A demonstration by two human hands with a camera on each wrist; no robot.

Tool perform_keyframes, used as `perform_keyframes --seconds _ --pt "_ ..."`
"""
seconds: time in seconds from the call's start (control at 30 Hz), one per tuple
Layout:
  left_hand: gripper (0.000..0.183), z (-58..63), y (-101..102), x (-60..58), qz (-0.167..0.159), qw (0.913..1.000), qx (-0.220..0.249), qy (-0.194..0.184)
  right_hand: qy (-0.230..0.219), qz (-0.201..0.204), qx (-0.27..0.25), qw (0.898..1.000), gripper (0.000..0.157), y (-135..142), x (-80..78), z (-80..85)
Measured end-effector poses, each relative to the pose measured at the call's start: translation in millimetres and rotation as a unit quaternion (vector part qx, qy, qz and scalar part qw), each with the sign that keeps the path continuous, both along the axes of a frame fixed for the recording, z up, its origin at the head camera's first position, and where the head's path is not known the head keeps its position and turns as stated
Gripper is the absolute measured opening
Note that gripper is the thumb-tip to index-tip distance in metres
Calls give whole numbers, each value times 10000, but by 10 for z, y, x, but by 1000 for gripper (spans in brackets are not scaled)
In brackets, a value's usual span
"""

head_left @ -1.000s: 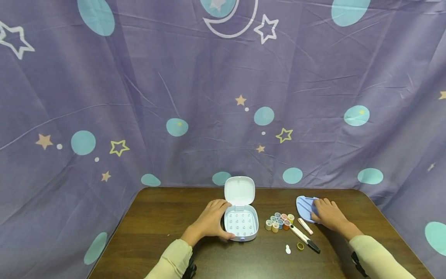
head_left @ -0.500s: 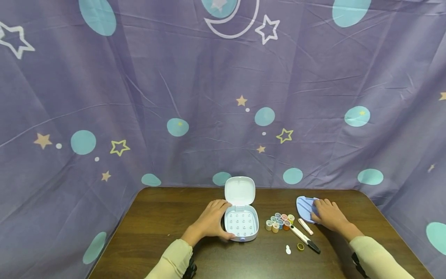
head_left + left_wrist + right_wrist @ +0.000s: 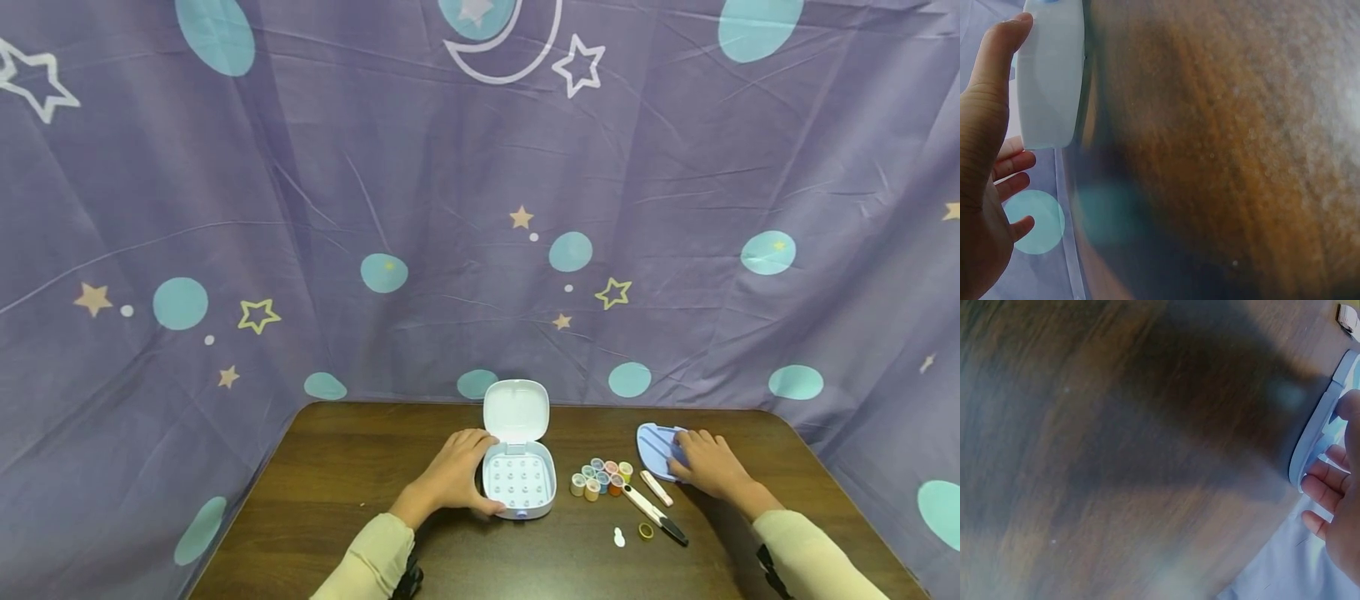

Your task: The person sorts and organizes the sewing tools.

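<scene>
A white sewing box (image 3: 536,511) stands with its lid (image 3: 516,408) raised, several small pegs inside. My left hand (image 3: 453,475) holds its left side, thumb at the front corner and fingers at the back corner. In the left wrist view the thumb lies against the box wall (image 3: 1054,81). My right hand (image 3: 712,463) grips a light blue tray (image 3: 654,450) lying at the back right; fingers cover its right part. In the right wrist view the thumb is at the tray's near edge (image 3: 1316,434), with the other fingers around its end.
Between the hands stand several coloured thread spools (image 3: 603,482). Near them lie a pink-and-white stick-like piece (image 3: 657,487), a white tool with a black end (image 3: 656,515), a gold ring (image 3: 646,531) and a small white needle-threader-like piece (image 3: 618,537). A purple curtain (image 3: 420,350) hangs behind the table.
Both hands stay where they were, on the box and the tray. Only the head view has shifted very slightly.
</scene>
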State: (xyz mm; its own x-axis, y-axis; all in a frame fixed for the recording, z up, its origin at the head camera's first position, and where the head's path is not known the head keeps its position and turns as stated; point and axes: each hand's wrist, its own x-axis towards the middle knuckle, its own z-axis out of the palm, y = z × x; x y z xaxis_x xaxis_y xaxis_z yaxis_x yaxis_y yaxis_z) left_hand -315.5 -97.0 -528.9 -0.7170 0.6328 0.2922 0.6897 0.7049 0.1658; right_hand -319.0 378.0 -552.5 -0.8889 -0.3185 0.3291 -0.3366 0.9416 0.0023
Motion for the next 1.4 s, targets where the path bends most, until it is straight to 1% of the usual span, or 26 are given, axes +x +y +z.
perform_keyframes --seconds 0.13,0.27,0.57,0.77,1.0,1.2,1.27,1.33,1.4 --pt "103 -7 -5 -8 6 10000 -26 10 9 6 -20 10000 33 13 -10 -26" --pt "103 -9 -13 -13 -15 10000 1 -43 -12 8 -67 10000 34 -5 -14 -19" --pt "104 -5 -26 -12 11 9999 85 -123 -67 -20 -122 9999 44 -65 -66 48" --pt "104 -12 -21 -13 18 9999 75 -144 147 20 -266 9995 45 -108 -112 81" --pt "103 -32 -7 -20 34 9999 51 -151 344 161 -635 9973 40 -212 -169 228" --pt "103 -40 -1 -25 39 9999 50 -158 190 303 -881 9955 43 -393 -168 372" --pt "103 -36 -2 -24 30 9998 62 -178 178 416 -917 9948 43 -492 -148 429" --pt "104 -27 -5 -23 15 9998 80 -186 317 616 -885 9937 40 -606 -125 481" --pt "104 -16 -8 -22 9 9998 91 -172 508 907 -829 9911 38 -723 -99 525"
